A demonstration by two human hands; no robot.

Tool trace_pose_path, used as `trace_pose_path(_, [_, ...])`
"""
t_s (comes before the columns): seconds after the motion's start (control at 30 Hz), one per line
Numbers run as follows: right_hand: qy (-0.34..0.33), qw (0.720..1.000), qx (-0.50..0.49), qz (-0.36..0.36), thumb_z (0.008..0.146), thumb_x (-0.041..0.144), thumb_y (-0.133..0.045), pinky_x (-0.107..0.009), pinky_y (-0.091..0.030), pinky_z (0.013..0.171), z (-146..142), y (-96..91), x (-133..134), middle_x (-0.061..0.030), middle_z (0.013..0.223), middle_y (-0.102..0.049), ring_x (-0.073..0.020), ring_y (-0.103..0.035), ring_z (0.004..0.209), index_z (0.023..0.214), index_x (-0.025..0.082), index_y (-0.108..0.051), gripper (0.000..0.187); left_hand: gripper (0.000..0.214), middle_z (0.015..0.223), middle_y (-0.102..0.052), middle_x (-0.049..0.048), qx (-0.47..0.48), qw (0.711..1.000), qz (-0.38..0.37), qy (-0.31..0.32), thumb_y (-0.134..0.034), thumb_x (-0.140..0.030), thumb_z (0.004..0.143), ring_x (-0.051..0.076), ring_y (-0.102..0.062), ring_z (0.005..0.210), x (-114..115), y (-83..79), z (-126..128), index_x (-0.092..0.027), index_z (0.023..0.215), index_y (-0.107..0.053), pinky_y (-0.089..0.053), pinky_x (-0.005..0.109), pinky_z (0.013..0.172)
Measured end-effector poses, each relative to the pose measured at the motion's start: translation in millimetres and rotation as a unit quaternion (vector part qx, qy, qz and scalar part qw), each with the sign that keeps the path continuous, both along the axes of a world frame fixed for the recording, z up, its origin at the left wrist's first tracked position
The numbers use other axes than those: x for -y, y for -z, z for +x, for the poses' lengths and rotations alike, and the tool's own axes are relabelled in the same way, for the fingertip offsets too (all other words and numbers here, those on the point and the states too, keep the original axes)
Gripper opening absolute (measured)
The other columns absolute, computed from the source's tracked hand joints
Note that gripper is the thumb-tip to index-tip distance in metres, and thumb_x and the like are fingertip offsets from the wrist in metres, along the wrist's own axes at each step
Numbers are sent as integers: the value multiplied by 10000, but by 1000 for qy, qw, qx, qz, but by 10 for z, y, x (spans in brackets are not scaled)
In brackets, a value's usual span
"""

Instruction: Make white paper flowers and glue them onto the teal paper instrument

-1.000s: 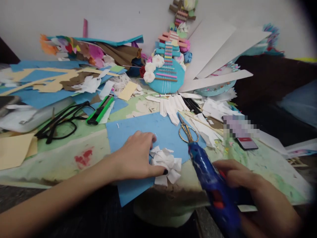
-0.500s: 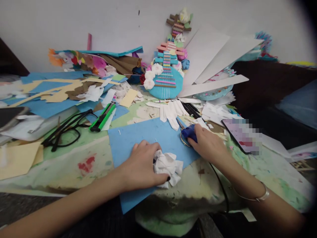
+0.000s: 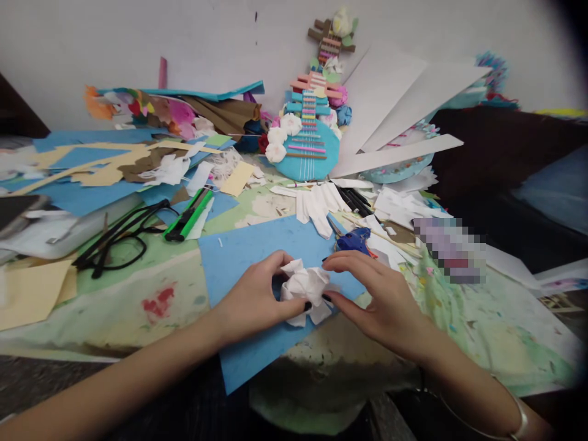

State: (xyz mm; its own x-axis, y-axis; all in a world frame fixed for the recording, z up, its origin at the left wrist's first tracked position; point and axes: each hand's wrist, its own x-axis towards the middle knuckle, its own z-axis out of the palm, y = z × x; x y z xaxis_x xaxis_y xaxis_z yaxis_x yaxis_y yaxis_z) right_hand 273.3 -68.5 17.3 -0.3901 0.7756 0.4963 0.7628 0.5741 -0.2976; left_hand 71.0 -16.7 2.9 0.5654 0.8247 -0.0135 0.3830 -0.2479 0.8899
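A white paper flower (image 3: 305, 285) with layered, crumpled petals is held low over a blue sheet (image 3: 243, 257). My left hand (image 3: 257, 294) grips its left side, thumb across the front and fingers behind. At the flower's right side, my right hand (image 3: 372, 294) has its thumb and forefinger around the outer petals, the tips at their edge. Just beyond my right hand lies a blue glue gun (image 3: 356, 237), partly hidden by my fingers. Cut white paper petals (image 3: 315, 208) lie at the far edge of the blue sheet.
A blue paper guitar (image 3: 307, 150) with white flowers leans against the wall. To the left are a green cutter (image 3: 188, 214), black glasses (image 3: 124, 239) and paper scraps (image 3: 101, 162). A phone (image 3: 448, 251) and white strips lie right. Dark pens (image 3: 356, 202) sit behind the glue gun.
My right hand has let go of the blue glue gun and come left and nearer to the flower. My left hand has raised and turned the flower slightly.
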Motion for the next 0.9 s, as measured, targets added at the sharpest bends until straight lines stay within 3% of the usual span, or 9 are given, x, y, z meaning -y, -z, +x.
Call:
trace_pose_path(0.13, [22, 998, -17, 61, 859, 130, -575, -310, -549, 780, -15, 71, -6, -50, 955, -683, -167, -656, 878, 1010, 207, -571, 169, 233, 833, -630, 5, -2, 1000, 13, -8, -644, -280, 691, 182, -566, 761, -11, 18, 4, -199, 885, -542, -455, 301, 691])
trace_pose_path(0.33, [-3, 993, 4, 115, 852, 62, -573, -309, -534, 792, -99, 96, 21, -65, 956, -679, -154, -631, 890, 989, 175, -602, 181, 178, 820, -631, 8, 13, 1000, -2, 1, -614, -275, 715, 189, -563, 780, -17, -3, 25, -189, 871, -604, -465, 315, 719])
trace_pose_path(0.6, [-28, 980, 46, 192, 788, 33, -634, -432, -547, 784, -163, 143, 76, -138, 975, -677, -250, -604, 951, 1026, 116, -623, 252, 116, 742, -569, -8, 79, 995, -56, 1, -614, -254, 724, 157, -537, 724, 2, 11, 31, -174, 798, -575, -456, 276, 656])
trace_pose_path(0.9, [-45, 972, 60, 221, 726, 2, -688, -466, -547, 819, -138, 215, 109, -183, 1055, -633, -296, -567, 1005, 1064, 43, -641, 344, 166, 748, -558, -1, 150, 981, -123, 8, -634, -230, 698, 144, -517, 707, 11, 16, 62, -141, 825, -573, -435, 268, 645])
